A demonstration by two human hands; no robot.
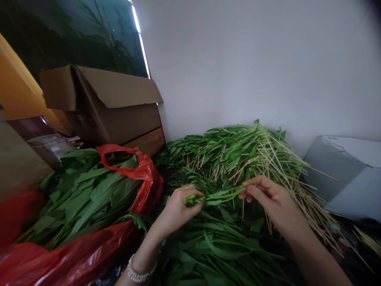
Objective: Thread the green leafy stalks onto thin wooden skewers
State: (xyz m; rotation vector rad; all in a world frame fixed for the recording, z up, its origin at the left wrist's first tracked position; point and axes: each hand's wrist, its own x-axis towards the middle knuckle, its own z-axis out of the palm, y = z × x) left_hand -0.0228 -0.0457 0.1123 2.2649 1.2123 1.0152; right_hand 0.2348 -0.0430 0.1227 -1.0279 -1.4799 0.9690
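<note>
My left hand (181,204) is closed around a small bunch of green leafy stems (220,196), whose cut-looking ends poke out past the thumb. At the other end of the bunch, the thumb and fingers of my right hand (268,200) pinch the stems. Below both hands spreads a loose heap of long green leaves (214,250). Just beyond them lies a large pile of leafy greens (232,143), with many thin wooden skewers (276,159) sticking out toward the right.
On the left, a red plastic bag (145,186) holds broad green leaves (86,194). Behind it stands an open cardboard box (125,123) against the white wall (253,59). A white box (348,171) sits at the right.
</note>
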